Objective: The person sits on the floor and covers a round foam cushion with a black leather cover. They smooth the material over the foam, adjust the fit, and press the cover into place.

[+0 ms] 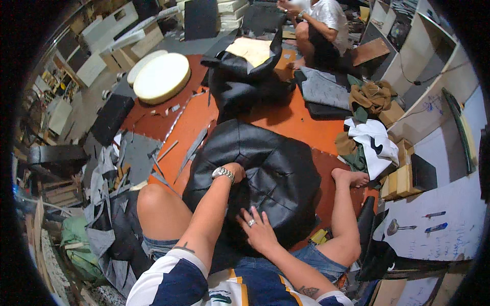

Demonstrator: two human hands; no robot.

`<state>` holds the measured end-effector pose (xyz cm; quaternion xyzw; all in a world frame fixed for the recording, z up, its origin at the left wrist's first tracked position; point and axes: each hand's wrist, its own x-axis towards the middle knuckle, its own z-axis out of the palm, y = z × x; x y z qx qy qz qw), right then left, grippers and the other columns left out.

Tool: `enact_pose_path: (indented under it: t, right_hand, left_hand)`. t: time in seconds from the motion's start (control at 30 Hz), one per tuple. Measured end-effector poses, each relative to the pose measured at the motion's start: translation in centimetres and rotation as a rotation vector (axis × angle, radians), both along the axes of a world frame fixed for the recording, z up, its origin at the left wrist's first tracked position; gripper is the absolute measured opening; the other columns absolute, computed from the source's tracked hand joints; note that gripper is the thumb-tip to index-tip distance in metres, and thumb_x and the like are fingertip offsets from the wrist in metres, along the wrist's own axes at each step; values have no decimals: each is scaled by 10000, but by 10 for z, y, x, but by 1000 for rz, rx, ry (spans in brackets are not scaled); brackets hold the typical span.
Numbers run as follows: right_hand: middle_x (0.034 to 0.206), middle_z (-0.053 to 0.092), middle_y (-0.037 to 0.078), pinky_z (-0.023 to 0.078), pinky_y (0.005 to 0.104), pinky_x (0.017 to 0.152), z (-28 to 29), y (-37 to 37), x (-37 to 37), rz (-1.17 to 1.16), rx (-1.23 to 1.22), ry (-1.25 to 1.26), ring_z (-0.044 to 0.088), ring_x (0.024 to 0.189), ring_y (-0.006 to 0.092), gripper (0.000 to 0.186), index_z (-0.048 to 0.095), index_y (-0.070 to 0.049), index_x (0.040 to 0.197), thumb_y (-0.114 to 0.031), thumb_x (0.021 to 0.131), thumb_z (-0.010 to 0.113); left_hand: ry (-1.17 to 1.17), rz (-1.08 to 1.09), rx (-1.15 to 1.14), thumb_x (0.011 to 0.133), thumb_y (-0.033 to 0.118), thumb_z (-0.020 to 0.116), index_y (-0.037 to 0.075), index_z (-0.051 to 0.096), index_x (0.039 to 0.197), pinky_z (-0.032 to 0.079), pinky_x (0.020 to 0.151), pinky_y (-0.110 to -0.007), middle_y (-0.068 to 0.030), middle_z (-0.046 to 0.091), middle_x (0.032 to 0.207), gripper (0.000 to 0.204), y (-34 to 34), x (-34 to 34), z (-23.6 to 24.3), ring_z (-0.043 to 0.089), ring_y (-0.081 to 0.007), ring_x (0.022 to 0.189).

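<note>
A round black leather-like padded piece (286, 173), with seams and dimples radiating across it, lies between my bent legs. My left hand (235, 172), below a metal watch, has its fingers curled down at the middle of this piece; what is inside the fingers is hidden. Lower down, my right hand (258, 229), with a ring, rests with fingers spread on the near part of the piece. Just beyond it, folded black material (235, 86) lies loosely around a pale yellow slab (247, 48).
Round cream foam discs (161, 79) lie at back left. A crouching person (321, 25) is at back right. Fabric scraps (372, 145) pile on the right beside a white board (429, 227) with tools. Grey offcuts (107, 204) and wood pieces lie on the left.
</note>
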<state>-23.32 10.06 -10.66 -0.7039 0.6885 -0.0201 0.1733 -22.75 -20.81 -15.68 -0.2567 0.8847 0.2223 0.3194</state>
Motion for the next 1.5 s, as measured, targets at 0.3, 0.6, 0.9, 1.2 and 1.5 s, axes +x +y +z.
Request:
enact_pose_path:
  t: [0.3, 0.6, 0.9, 1.2, 1.5]
  right_hand:
    - [1623, 500, 139, 359, 552, 1243, -32, -20, 5, -129, 24, -103, 414, 1534, 382, 556, 591, -78, 1473, -271, 971, 734]
    - [1418, 679, 135, 423, 523, 1199, -39, -18, -1, -171, -228, -34, 559, 1414, 384, 364, 708, -47, 1290, -248, 986, 707]
    - [1190, 763, 190, 527, 510, 1088, -42, -8, 3, -153, -308, -85, 708, 1203, 392, 230, 736, -19, 1022, -245, 979, 713]
    - [1361, 671, 196, 461, 553, 1136, 5, -71, -9, -407, 16, -106, 605, 1318, 415, 481, 666, -90, 1312, -411, 959, 725]
    - [1792, 161, 82, 89, 694, 1282, -32, -53, -24, -416, -26, -96, 95, 1643, 417, 802, 394, -199, 1663, -547, 987, 650]
  left_hand:
    - [176, 225, 85, 950, 110, 649, 225, 765, 1309, 559, 1025, -415, -127, 753, 1308, 394, 13, 20, 7, 707, -325, 1226]
    - [169, 149, -15, 934, 189, 685, 230, 767, 1299, 555, 1051, -441, -102, 752, 1313, 375, 15, 13, 7, 706, -347, 1218]
    - [53, 114, -136, 884, 73, 673, 202, 745, 1336, 579, 1032, -449, -124, 736, 1345, 477, 24, 6, -2, 703, -366, 1239]
    - [110, 170, -169, 891, 309, 810, 74, 821, 1152, 594, 1009, -457, -205, 746, 1277, 352, 18, -9, 6, 721, -368, 1202]
    - [130, 177, -316, 760, 361, 951, 55, 827, 1089, 612, 963, -443, -184, 780, 1191, 467, 43, -9, 36, 754, -347, 1120]
